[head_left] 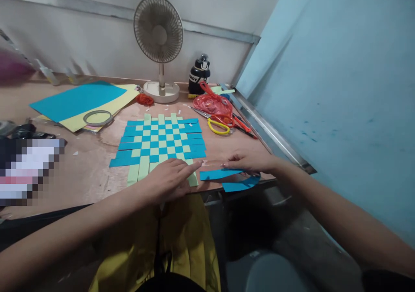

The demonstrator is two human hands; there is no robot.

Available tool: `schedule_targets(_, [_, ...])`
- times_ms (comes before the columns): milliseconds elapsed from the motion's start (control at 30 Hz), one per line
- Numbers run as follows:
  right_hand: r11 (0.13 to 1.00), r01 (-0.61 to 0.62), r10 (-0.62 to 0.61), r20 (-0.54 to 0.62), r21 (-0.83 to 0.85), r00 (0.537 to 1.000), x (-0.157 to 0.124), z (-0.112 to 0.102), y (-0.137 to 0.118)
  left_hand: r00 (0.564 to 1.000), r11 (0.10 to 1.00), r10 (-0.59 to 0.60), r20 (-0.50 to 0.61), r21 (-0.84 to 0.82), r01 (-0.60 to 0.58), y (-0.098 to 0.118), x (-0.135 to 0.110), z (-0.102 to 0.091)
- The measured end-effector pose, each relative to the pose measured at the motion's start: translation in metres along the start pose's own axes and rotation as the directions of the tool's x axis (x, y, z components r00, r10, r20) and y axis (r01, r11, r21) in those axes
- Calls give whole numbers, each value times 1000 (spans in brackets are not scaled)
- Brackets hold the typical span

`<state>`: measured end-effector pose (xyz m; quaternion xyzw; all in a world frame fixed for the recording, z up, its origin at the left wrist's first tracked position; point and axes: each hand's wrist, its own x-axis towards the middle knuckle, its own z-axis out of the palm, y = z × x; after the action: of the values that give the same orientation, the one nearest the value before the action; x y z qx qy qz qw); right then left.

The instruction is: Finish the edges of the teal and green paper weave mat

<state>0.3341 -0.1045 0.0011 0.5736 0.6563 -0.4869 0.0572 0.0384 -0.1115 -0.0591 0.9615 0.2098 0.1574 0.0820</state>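
While the left hand (170, 179) lies on the near edge of the woven paper mat (160, 138), its grip is spread flat. The fingers press down on the pale green strip ends that stick out toward the person. The mat sits in the middle of the counter (90, 171), a checker of blue and pale green strips.

Just right of it, the right hand (249, 162) rests its fingertips on the right end of a loose blue strip (217, 174), which points at the mat's near right corner. Whether this grip pinches the strip or only presses on it, I cannot tell. A second blue strip (240, 184) lies just beside it, at the counter's edge.

To handle this well, I judge that the left hand should keep the green ends pinned so the weave does not slide. The right hand should keep the strip level and square to the mat's edge, since thin paper buckles when pushed from one end.

Counted from left to right:
- one blue sheet (78, 99) lying on yellow sheets
- one tape ring (97, 117)
- one mat
- one fan (158, 45)
- one black bottle (199, 73)
- one red bag (212, 104)
- two pairs of scissors (218, 126), one yellow-handled and one red-handled
- two loose blue strips

The strips within the weave are too fine to count surely.
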Motion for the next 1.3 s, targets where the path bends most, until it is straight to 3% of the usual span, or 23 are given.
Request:
schedule_targets(167, [999, -11, 9, 84, 34, 996, 10, 0, 10, 987, 965, 159, -12, 214, -152, 5, 15, 3])
schedule_targets(333, [959, 2, -55, 178, 282, 983, 23, 6, 22, 960, 946, 187, -208, 301, -119, 3, 13, 7])
schedule_targets(400, [952, -12, -60, 227, 306, 972, 27, 9, 24, 947, 963, 143, -289, 263, -65, 2, 10, 7])
schedule_targets(500, [990, 25, -66, 295, 140, 953, 26, 0, 23, 958, 998, 23, -285, 70, -3, 6, 3, 4])
schedule_targets(567, [996, 90, -91, 215, 14, 972, 23, -18, 24, 967, 989, -75, -244, -144, 40, 11, -4, 0])
schedule_targets(633, [993, 115, -114, -11, 31, 993, 22, -44, 29, 945, 886, -263, -195, -436, 157, 14, -11, -5])
schedule_targets(667, [987, 144, -132, -160, 68, 978, 23, -58, 32, 915, 770, -377, -146, -598, 222, 14, -13, -7])
schedule_targets(733, [980, 184, -140, -395, 76, 908, 30, -82, 38, 820, 422, -572, -3, -859, 291, 10, -18, -11])
schedule_targets(800, [983, 177, -129, -512, 47, 849, 40, -97, 43, 735, 101, -668, 116, -964, 244, 2, -24, -14])
schedule_targets(867, [982, 178, -116, -537, 64, 835, 49, -101, 43, 673, -53, -719, 175, -979, 198, -6, -30, -15])
schedule_targets(933, [974, 194, -122, -450, 118, 885, 54, -94, 38, 659, -20, -734, 165, -975, 222, -11, -37, -16])
schedule_targets(1000, [965, 193, -139, -276, 179, 951, 56, -78, 26, 696, 170, -714, 78, -945, 281, -12, -39, -17])
schedule_targets(1067, [951, 198, -166, -145, 236, 975, 56, -60, 11, 747, 371, -664, -35, -883, 288, -10, -36, -18])
schedule_targets(1100, [945, 204, -183, -103, 254, 978, 56, -52, 2, 761, 413, -645, -70, -870, 270, -9, -33, -19])
schedule_targets(1133, [944, 208, -197, -65, 256, 978, 56, -45, -6, 764, 400, -641, -82, -884, 241, -9, -29, -20])
schedule_targets(1167, [950, 201, -203, -20, 239, 979, 57, -41, -12, 755, 329, -653, -59, -920, 213, -10, -25, -20])
schedule_targets(1233, [965, 190, -197, 22, 181, 980, 57, -41, -18, 715, 122, -698, 37, -978, 170, -13, -19, -21])
schedule_targets(1300, [969, 208, -196, -96, 135, 976, 56, -53, -13, 672, -57, -728, 137, -989, 139, -18, -19, -22])
